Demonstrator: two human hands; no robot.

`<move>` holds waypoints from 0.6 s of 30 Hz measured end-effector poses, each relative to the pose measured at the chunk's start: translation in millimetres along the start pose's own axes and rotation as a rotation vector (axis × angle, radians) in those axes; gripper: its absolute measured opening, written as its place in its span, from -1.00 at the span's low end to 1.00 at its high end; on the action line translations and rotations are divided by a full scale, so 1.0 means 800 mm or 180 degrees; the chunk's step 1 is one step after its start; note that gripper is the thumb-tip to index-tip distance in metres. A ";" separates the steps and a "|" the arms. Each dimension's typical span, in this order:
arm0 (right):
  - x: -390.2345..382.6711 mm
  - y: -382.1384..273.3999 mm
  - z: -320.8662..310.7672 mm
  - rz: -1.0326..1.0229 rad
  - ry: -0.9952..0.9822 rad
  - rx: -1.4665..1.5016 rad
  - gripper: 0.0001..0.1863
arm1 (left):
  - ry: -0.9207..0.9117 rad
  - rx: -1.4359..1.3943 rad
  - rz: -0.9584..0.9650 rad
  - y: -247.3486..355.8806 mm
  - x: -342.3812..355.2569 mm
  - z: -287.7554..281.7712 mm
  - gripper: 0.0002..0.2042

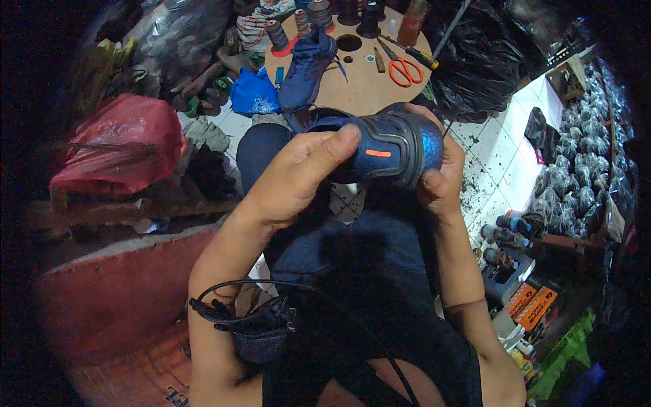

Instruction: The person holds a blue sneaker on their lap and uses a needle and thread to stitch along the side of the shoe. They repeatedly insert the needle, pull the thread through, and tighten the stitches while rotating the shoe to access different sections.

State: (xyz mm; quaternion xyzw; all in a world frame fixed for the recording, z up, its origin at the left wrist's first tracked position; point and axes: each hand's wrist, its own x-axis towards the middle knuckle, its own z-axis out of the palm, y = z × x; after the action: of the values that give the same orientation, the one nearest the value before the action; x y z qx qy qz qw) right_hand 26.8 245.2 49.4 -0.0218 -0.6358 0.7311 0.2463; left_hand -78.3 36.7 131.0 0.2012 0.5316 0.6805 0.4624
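Observation:
Above my lap I hold a dark blue sneaker [376, 146] with a black sole edge and a small orange stripe, its heel turned to the right. My left hand [315, 156] grips it near the opening, thumb on the upper. Around the heel end my right hand [444, 169] is closed, thumb at the near side of the sole; some fingers are hidden behind the shoe. A second dark blue shoe [308, 68] rests on the near left of a round wooden table [339, 95], just beyond the held one.
On the table lie orange-handled scissors [405, 72], a yellow-and-black screwdriver [422, 57] and several thread spools [277, 35]. A red plastic bag [122, 146] sits at left, a black bag [478, 64] at far right. Bottles [505, 235] and orange boxes [532, 305] stand at right.

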 end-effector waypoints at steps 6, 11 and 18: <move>-0.010 0.014 -0.007 -0.0517 -0.0113 -0.0398 0.28 | 0.0343 -0.0705 -0.0202 -0.026 0.005 -0.001 -0.81; -0.011 0.038 -0.015 -0.1161 -0.0258 -0.0137 0.25 | 0.0224 -0.0614 0.0151 -0.037 -0.001 0.005 -0.80; -0.014 0.051 -0.020 -0.1407 -0.0574 0.0232 0.17 | 0.0116 0.0296 0.0429 -0.030 -0.008 0.006 -0.72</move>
State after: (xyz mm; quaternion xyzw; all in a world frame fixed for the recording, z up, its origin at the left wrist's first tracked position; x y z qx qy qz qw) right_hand 28.6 252.9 4.8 0.1921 -0.6178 0.6809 0.3432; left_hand -61.5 33.6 112.1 0.2454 0.5562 0.6882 0.3960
